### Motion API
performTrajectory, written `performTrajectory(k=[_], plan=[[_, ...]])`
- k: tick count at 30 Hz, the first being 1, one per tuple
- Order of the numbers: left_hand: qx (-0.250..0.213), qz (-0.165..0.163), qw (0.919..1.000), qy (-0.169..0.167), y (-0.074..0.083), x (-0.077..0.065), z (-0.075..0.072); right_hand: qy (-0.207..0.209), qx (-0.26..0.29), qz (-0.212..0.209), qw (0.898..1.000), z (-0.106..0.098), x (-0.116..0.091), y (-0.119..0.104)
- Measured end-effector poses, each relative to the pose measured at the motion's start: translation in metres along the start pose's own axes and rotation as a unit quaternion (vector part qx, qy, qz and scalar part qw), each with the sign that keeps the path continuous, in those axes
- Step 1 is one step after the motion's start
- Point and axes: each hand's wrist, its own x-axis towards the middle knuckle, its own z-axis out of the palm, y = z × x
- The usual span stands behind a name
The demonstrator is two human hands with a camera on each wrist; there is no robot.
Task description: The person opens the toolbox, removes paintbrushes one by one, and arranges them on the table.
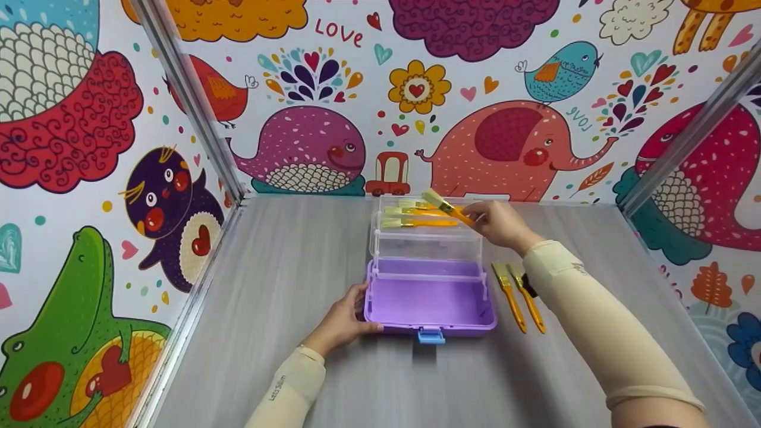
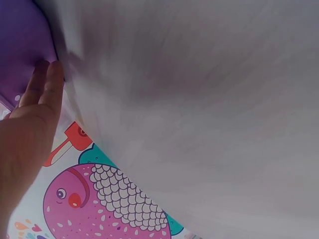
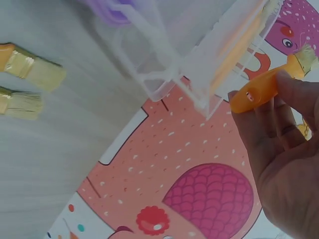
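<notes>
A purple storage box (image 1: 431,330) with a blue latch stands with its clear tray (image 1: 428,245) raised behind the base. My left hand (image 1: 340,321) holds the box's front left corner, thumb at the front and fingers along the side; these fingers touch the purple wall (image 2: 25,45) in the left wrist view. With my right hand (image 1: 499,223) I pinch a paintbrush (image 1: 447,206) by its orange handle, pale bristles pointing up and left, above the tray's right end. Several similar brushes (image 1: 416,223) lie in the upper tray section. The base compartment holds no brushes.
Two more orange-handled paintbrushes (image 1: 510,297) lie on the grey table (image 1: 285,255) right of the box, partly under my right forearm. Behind the box rises a patterned wall (image 1: 475,148), with metal-framed side panels (image 1: 196,113) at left and right.
</notes>
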Motion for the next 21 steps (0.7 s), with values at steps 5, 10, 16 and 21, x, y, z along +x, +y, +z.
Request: performTrajectory(k=[5, 10, 16, 21], plan=[[0.001, 0.003, 1.0000, 0.002, 0.000, 0.001, 0.000, -0.002, 0.037, 0.008, 0.999, -0.006, -0.020, 0.017], [0.003, -0.004, 1.0000, 0.004, 0.000, 0.000, 0.000, -0.022, 0.095, 0.053, 0.994, -0.010, -0.045, 0.037], [0.002, -0.001, 1.0000, 0.003, 0.000, 0.000, 0.000, -0.038, 0.136, 0.125, 0.982, -0.012, -0.080, 0.065], [0.000, 0.007, 1.0000, 0.003, -0.003, 0.001, 0.001, -0.048, 0.149, 0.169, 0.973, -0.012, -0.107, 0.089]])
